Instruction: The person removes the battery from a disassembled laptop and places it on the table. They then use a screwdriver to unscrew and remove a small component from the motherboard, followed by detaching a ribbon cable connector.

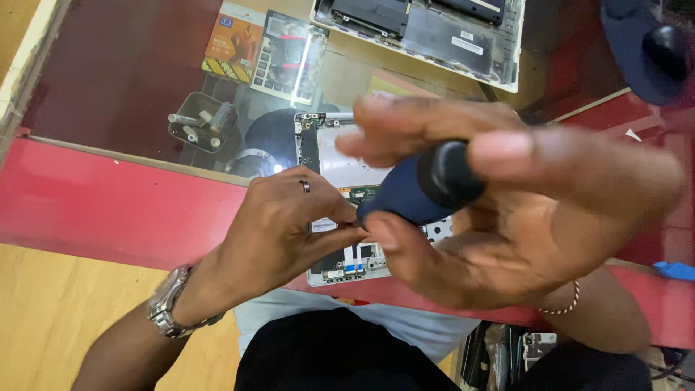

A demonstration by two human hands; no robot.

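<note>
On the glass tabletop [130,80] before me lies an opened laptop [340,210] with its circuit boards showing. My right hand [521,217] grasps a dark blue screwdriver [427,190] by the handle, pointing down at the laptop. My left hand [282,232] pinches its fingers near the tool's tip, which they hide.

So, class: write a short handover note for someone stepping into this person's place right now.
Right hand: wrapped round the blue screwdriver with its black cap, tip hidden.
Left hand: fingertips steadying the opened device by the tip.
The device lies on the glass counter, back cover off and boards exposed.
Done: opened. Left: cannot tell which screws remain.
</note>
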